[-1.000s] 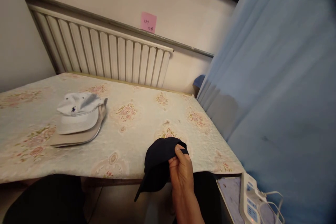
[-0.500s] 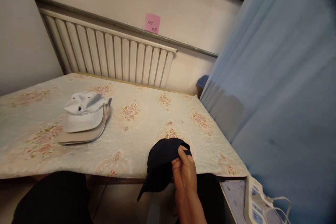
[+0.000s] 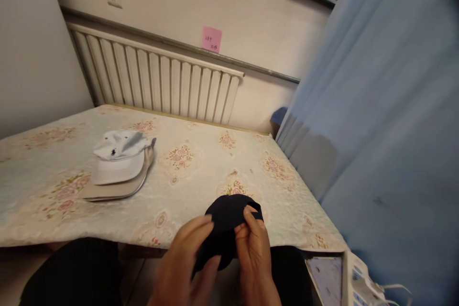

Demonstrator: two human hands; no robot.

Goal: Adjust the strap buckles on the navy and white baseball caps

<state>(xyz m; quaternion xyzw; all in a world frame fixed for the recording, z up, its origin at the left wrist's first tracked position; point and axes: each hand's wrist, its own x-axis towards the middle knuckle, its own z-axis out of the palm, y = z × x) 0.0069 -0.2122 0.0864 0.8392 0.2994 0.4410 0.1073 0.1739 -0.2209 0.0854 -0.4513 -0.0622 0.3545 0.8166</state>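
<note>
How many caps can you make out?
3 for certain: dark cap in the right hand; on the bed, white cap atop beige cap. More may be hidden beneath; the blue thing by the curtain is unclear.

Before the radiator (image 3: pixel 165 79), stacked caps (image 3: pixel 118 168) lie on the bed (image 3: pixel 204 172), left of the handheld cap (image 3: pixel 227 215).

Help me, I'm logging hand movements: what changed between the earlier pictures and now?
The left hand has come into view, reaching toward the dark cap from the left; blur hides whether it touches. The right hand still holds the cap's edge. The white cap remains atop the beige cap on the floral cover.
</note>
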